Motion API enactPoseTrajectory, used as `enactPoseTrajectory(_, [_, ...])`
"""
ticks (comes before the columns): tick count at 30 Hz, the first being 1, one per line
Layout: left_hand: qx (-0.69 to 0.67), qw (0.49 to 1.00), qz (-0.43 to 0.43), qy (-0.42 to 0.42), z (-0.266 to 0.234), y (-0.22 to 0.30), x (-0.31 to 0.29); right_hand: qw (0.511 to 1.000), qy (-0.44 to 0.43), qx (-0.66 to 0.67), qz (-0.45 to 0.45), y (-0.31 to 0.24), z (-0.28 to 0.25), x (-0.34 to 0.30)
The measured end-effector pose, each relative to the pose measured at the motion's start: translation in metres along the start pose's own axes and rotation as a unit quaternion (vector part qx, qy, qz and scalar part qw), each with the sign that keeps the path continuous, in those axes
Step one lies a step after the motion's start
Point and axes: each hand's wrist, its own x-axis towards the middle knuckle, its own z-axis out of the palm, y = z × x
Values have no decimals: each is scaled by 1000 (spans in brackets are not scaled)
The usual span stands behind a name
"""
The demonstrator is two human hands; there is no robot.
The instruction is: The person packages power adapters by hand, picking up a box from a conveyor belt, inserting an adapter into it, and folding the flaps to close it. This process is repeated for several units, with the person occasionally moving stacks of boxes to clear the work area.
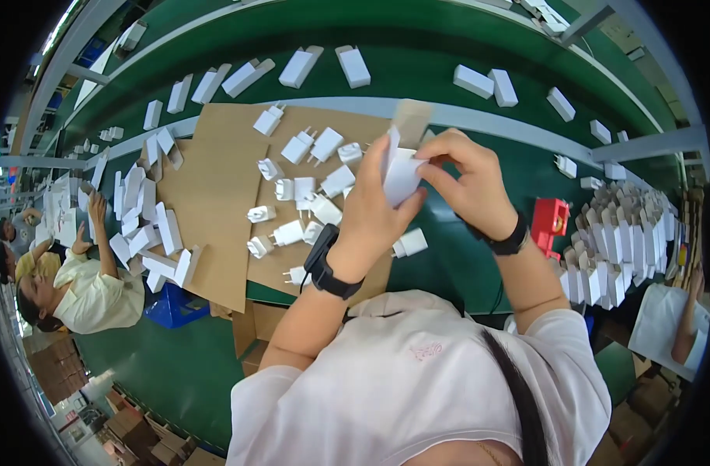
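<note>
In my left hand (pixel 363 213) is a small white carton (pixel 401 180), its open flap (pixel 411 123) sticking up at the far end. The fingers of my right hand (pixel 478 177) pinch at the carton's upper right edge. Whether anything sits inside the carton is hidden. Just left of my hands, several white plug chargers (pixel 326 144) lie scattered on a brown cardboard sheet (pixel 227 155). Another white charger (pixel 409 243) rests on the green tabletop below my hands.
White cartons pile up on the left (pixel 141 202); more stand packed together on the right (pixel 619 233). A red tool (pixel 549 225) sits beside my right wrist. Beyond the rail, cartons (pixel 301 67) are strung along a green belt. A co-worker (pixel 99 287) is at the left.
</note>
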Motion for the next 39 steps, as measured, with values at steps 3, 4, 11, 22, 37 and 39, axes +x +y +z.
enactPoseTrajectory(3, [-107, 993, -32, -34, 24, 13, -12, 956, 211, 204, 6, 3, 11, -35])
enactPoseTrajectory(4, [-144, 989, -31, -25, 30, 17, -16, 956, 207, 202, 43, 12, 11, -46])
enactPoseTrajectory(11, [-222, 958, -150, -106, 63, 48, -35, 939, 126, 298, 122, 35, -7, -96])
enactPoseTrajectory(22, [-155, 970, -130, -137, 88, 52, -38, 969, 20, 171, 178, 34, -66, -88])
enactPoseTrajectory(37, [-84, 981, -114, -130, 92, 26, -16, 976, 3, 172, 134, 68, -58, -72])
enactPoseTrajectory(39, [-78, 975, -156, -134, 84, 20, -13, 989, -25, 100, 111, 79, -53, -57])
